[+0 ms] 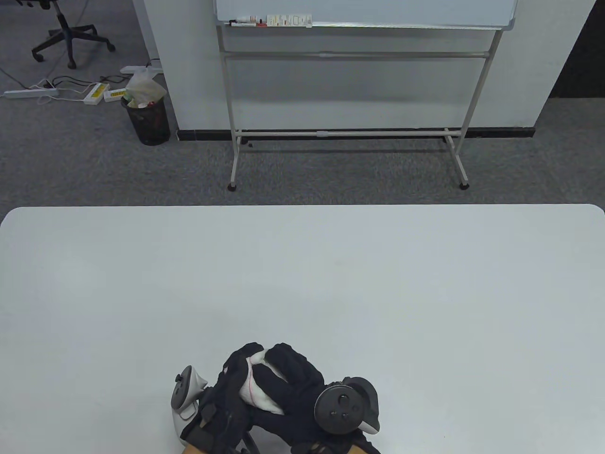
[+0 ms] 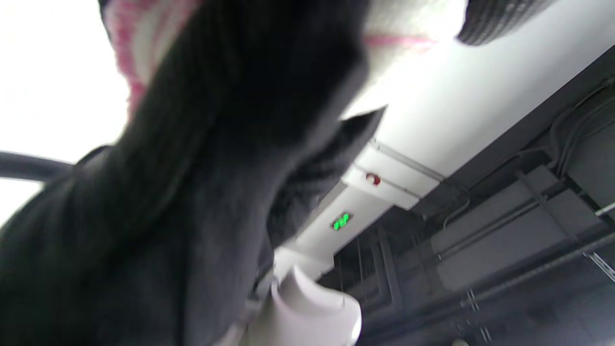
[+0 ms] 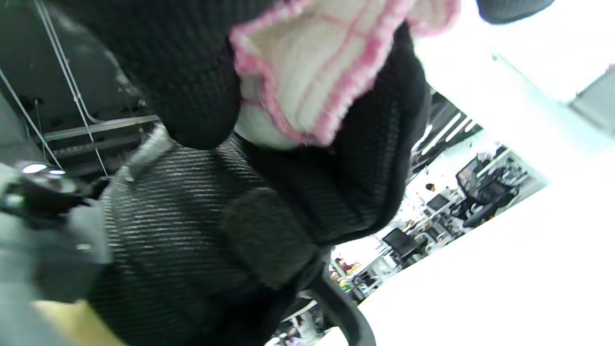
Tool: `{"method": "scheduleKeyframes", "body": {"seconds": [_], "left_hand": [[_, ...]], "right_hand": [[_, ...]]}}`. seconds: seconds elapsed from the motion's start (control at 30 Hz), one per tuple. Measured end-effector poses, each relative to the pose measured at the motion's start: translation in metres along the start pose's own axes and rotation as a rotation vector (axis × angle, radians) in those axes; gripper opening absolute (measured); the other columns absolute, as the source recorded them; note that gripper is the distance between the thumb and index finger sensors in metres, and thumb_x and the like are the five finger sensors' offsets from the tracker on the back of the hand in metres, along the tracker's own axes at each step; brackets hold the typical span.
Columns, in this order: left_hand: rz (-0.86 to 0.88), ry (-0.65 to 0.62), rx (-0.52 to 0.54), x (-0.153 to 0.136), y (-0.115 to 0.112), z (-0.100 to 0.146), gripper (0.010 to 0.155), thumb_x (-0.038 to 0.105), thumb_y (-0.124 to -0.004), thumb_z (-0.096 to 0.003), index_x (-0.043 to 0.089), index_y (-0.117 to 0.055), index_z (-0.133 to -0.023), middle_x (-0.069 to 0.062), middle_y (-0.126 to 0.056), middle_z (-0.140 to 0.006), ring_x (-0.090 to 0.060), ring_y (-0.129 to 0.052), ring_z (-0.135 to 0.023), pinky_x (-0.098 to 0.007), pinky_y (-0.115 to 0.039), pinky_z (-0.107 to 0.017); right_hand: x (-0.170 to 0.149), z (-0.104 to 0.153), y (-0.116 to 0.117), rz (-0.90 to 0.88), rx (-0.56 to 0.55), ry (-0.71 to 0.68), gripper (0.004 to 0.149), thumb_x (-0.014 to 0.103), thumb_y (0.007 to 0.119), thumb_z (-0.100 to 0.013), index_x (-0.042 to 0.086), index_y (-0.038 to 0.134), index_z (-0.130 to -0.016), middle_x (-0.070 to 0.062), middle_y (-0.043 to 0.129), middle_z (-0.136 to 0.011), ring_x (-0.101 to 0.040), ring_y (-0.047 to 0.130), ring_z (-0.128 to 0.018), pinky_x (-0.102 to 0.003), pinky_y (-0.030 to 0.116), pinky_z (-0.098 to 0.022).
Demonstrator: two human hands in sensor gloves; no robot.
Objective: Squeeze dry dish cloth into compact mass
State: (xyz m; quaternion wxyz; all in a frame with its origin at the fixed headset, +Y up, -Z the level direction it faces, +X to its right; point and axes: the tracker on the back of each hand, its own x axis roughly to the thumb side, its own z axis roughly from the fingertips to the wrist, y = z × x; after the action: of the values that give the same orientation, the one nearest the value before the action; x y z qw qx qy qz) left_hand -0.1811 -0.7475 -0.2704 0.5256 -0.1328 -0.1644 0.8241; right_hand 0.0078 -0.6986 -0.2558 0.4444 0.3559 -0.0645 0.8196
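Note:
A white dish cloth with thin pink lines and a pink edge is bunched between both gloved hands near the table's front edge. My left hand wraps the cloth from the left. My right hand wraps over it from the right, fingers curled across the top. In the right wrist view a folded pink-edged piece of the cloth sticks out between black gloved fingers. In the left wrist view the cloth shows at the top behind a dark glove.
The white table stretches far and wide beyond the hands. A whiteboard on a stand and a black waste bin are on the floor beyond the table's far edge.

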Motion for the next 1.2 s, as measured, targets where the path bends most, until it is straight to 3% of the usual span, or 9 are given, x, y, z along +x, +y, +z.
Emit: {"method": "scheduleKeyframes", "body": {"seconds": [0.1,0.2,0.37,0.53,0.67,0.8,0.9,1.0,1.2], "left_hand": [[-0.026,-0.022,0.042,0.003,0.005,0.001,0.050,0.066,-0.061,-0.0591,0.036,-0.050,-0.097,-0.013,-0.067,-0.086,-0.028,-0.087,-0.065,-0.047,-0.075,-0.055],[-0.122,-0.099,0.096,0.012,0.008,0.002,0.049,0.066,-0.061,-0.0586,0.034,-0.052,-0.095,-0.009,-0.073,-0.082,-0.024,-0.090,-0.061,-0.045,-0.077,-0.053],[-0.481,-0.260,0.206,0.034,0.000,0.009,0.050,0.065,-0.060,-0.0575,0.036,-0.043,-0.095,-0.001,-0.070,-0.090,-0.023,-0.087,-0.074,-0.043,-0.074,-0.063],[-0.420,-0.320,0.163,0.028,-0.012,0.004,0.057,0.059,-0.066,-0.0565,0.036,-0.032,-0.095,0.001,-0.057,-0.103,-0.029,-0.075,-0.091,-0.048,-0.065,-0.072],[-0.463,-0.243,0.063,0.019,-0.021,0.001,0.054,0.054,-0.071,-0.0553,0.033,-0.041,-0.096,-0.007,-0.034,-0.112,-0.044,-0.026,-0.102,-0.060,-0.030,-0.073],[-0.753,-0.135,0.098,0.014,-0.021,0.001,0.055,0.066,-0.064,-0.0531,0.039,-0.047,-0.098,-0.010,-0.020,-0.113,-0.046,-0.018,-0.101,-0.063,-0.026,-0.070],[-0.643,-0.087,0.036,0.005,-0.023,-0.002,0.058,0.069,-0.058,-0.0537,0.038,-0.042,-0.100,-0.013,-0.016,-0.112,-0.048,-0.020,-0.100,-0.063,-0.029,-0.070],[-0.462,-0.033,-0.003,-0.006,-0.025,-0.001,0.076,0.070,-0.054,-0.0547,0.026,-0.016,-0.104,-0.019,-0.014,-0.110,-0.055,-0.035,-0.097,-0.065,-0.039,-0.069],[-0.313,0.025,0.078,-0.008,-0.025,0.002,0.083,0.065,-0.055,-0.0582,0.021,0.002,-0.100,-0.025,-0.023,-0.108,-0.060,-0.053,-0.092,-0.066,-0.055,-0.065]], "right_hand": [[-0.002,-0.002,0.004,-0.035,-0.026,-0.005,0.073,0.050,0.086,-0.045,0.030,0.046,-0.103,-0.005,0.027,-0.109,-0.042,0.047,-0.102,-0.066,0.045,-0.069],[-0.008,0.001,0.003,-0.114,-0.066,0.076,0.093,0.053,0.086,-0.044,0.024,0.022,-0.104,-0.015,0.029,-0.107,-0.042,0.056,-0.098,-0.066,0.049,-0.067],[-0.035,0.007,0.011,-0.526,0.030,0.298,0.100,0.063,0.077,-0.044,0.018,0.009,-0.103,-0.021,0.017,-0.106,-0.052,0.049,-0.098,-0.069,0.047,-0.066],[-0.042,0.008,0.024,-0.915,0.052,0.305,0.100,0.075,0.058,-0.049,0.016,-0.006,-0.098,-0.026,-0.006,-0.099,-0.063,0.036,-0.095,-0.070,0.054,-0.061],[-0.044,0.008,0.019,-1.054,-0.024,0.256,0.102,0.077,0.057,-0.051,0.018,-0.013,-0.096,-0.026,-0.010,-0.098,-0.064,0.034,-0.095,-0.070,0.055,-0.061],[-0.042,0.011,0.003,-0.898,-0.131,0.252,0.095,0.071,0.065,-0.051,0.027,-0.003,-0.101,-0.021,-0.001,-0.103,-0.057,0.043,-0.096,-0.067,0.061,-0.057],[-0.038,0.011,-0.005,-0.739,-0.186,0.243,0.073,0.059,0.068,-0.053,0.032,0.025,-0.106,-0.021,0.025,-0.104,-0.053,0.063,-0.087,-0.059,0.071,-0.048],[-0.031,0.010,-0.013,-0.611,-0.269,0.208,0.054,0.046,0.072,-0.052,0.021,0.057,-0.098,-0.024,0.049,-0.096,-0.049,0.082,-0.068,-0.054,0.078,-0.034],[-0.009,0.014,-0.038,-0.161,-0.455,-0.002,0.052,0.038,0.072,-0.050,0.015,0.055,-0.094,-0.022,0.048,-0.095,-0.046,0.081,-0.071,-0.058,0.074,-0.043]]}}
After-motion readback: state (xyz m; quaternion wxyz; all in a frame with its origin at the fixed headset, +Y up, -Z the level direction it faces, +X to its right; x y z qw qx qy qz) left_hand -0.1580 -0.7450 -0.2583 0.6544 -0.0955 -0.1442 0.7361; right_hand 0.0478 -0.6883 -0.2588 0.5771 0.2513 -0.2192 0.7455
